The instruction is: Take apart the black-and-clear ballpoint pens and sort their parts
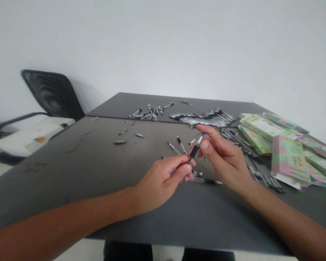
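Note:
A pen (195,150) with a clear barrel and black grip is held tilted between my hands, above the table. My left hand (163,177) is closed on its lower part, thumb and fingers pinching it. At the pen's upper end, the thumb and forefinger of my right hand (229,161) close around the clear tip. Beneath and behind the hands lie several loose pens, one with a black grip (209,181) just below my right fingers and another (181,144) beyond my left hand. My fingers partly hide some of these pens.
A row of many pens (206,117) lies at the back, beside a heap of short pen parts (149,113). More pens (258,165) and green-pink cardboard boxes (288,156) cover the right side. Small pen pieces (120,142) are scattered left of centre. A chair (54,90) stands at left.

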A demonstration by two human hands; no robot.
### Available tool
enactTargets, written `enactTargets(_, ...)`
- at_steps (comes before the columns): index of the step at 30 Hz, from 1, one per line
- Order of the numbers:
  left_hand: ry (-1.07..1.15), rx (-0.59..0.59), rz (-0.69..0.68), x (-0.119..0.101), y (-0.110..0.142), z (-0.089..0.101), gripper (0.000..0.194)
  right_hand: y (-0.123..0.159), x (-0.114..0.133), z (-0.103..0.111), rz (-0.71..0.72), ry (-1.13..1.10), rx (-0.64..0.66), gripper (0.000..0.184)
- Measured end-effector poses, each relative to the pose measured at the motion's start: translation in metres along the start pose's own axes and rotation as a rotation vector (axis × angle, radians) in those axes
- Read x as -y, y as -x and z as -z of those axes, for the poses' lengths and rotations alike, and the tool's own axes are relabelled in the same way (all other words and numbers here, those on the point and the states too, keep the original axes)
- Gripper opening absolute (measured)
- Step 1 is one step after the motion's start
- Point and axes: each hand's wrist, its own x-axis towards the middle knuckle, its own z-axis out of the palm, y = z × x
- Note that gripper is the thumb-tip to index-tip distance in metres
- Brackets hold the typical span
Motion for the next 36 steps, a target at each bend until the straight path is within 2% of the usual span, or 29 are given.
enactTargets(3, 0.071, -0.016, 0.026, -0.001, 0.0, -0.003, 0.022, 0.0, 0.002, -0.002, -0.032, -0.05, -0.002, 0.044)
enactTargets(7, 0.1, -0.062, 0.008, -0.001, -0.002, -0.001, 0.026, -0.001, 0.005, -0.009, -0.095, -0.264, 0.046, 0.064)
enactTargets(8, 0.089, -0.064, -0.003, 0.0, -0.003, -0.001, 0.028, -0.001, 0.005, -0.011, -0.12, -0.282, 0.064, 0.061)
enactTargets(11, 0.097, -0.06, -0.012, 0.006, -0.006, 0.001, 0.033, -0.001, 0.001, -0.014, -0.196, -0.255, 0.128, 0.035)
enactTargets(13, 0.156, -0.066, 0.004, 0.01, -0.007, 0.0, 0.038, -0.003, -0.004, -0.012, -0.228, -0.25, 0.151, 0.03)
enactTargets(16, 0.234, -0.092, 0.052, 0.014, -0.007, -0.003, 0.048, -0.013, -0.006, -0.001, -0.233, -0.223, 0.021, 0.033)
enactTargets(18, 0.23, -0.101, 0.073, 0.015, -0.005, -0.005, 0.055, -0.03, -0.004, 0.009, -0.184, -0.128, -0.103, 0.035)
enactTargets(20, 0.187, -0.089, 0.063, 0.013, -0.003, -0.005, 0.058, -0.054, -0.002, 0.017, -0.139, 0.048, -0.11, 0.039)
enactTargets(24, -0.02, -0.061, -0.084, 0.008, 0.002, -0.001, 0.047, -0.118, -0.016, 0.018, -0.137, 0.573, 0.157, 0.05)
enactTargets(25, -0.072, -0.061, -0.127, 0.007, 0.002, 0.0, 0.043, -0.133, -0.025, 0.015, -0.149, 0.756, 0.225, 0.049)
enactTargets(26, -0.112, -0.062, -0.165, 0.006, 0.003, 0.002, 0.039, -0.148, -0.036, 0.012, -0.159, 0.828, 0.249, 0.043)
enactTargets(30, -0.203, -0.071, -0.268, 0.007, 0.002, 0.003, 0.03, -0.188, -0.078, -0.001, -0.205, 0.979, 0.316, 0.026)
enactTargets(33, -0.269, -0.098, -0.34, 0.01, 0.001, 0.0, 0.027, -0.199, -0.101, -0.007, -0.24, 1.063, 0.353, 0.025)
enactTargets(36, -0.321, -0.108, -0.363, 0.012, 0.001, -0.002, 0.028, -0.201, -0.113, -0.011, -0.276, 1.117, 0.389, 0.027)
